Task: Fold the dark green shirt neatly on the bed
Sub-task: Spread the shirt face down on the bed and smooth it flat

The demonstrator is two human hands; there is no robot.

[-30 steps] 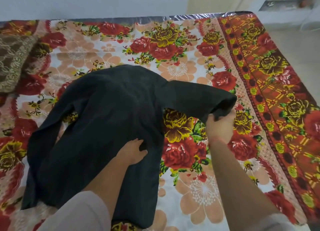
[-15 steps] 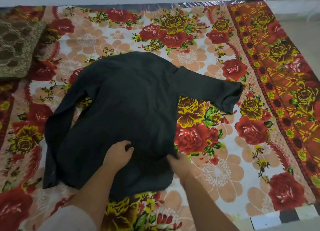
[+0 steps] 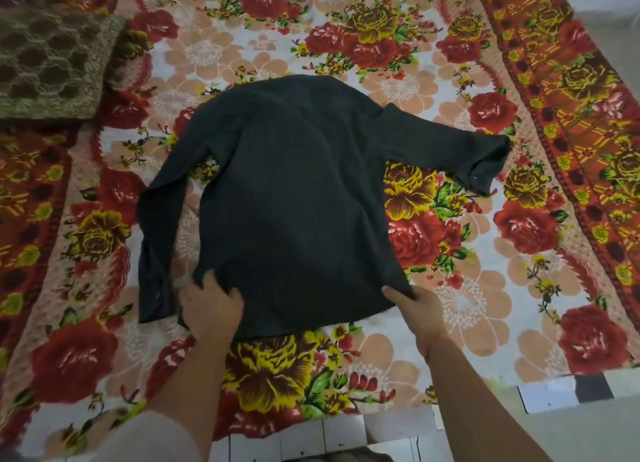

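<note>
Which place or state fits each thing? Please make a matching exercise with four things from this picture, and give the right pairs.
Things:
1. right sleeve
2. left sleeve
3. brown cushion
4. right hand

Places or states:
A. far left corner of the bed
B. stretched out to the side
C. holds the shirt's hem corner
D. lies down along the shirt's body

Pairs: 1-B, 2-D, 3-A, 4-C

The dark green shirt [image 3: 294, 202] lies spread flat on the floral bed [image 3: 485, 288], sleeves out. The left hand [image 3: 211, 305] and right hand [image 3: 419, 311] grip its near hem corners.
</note>
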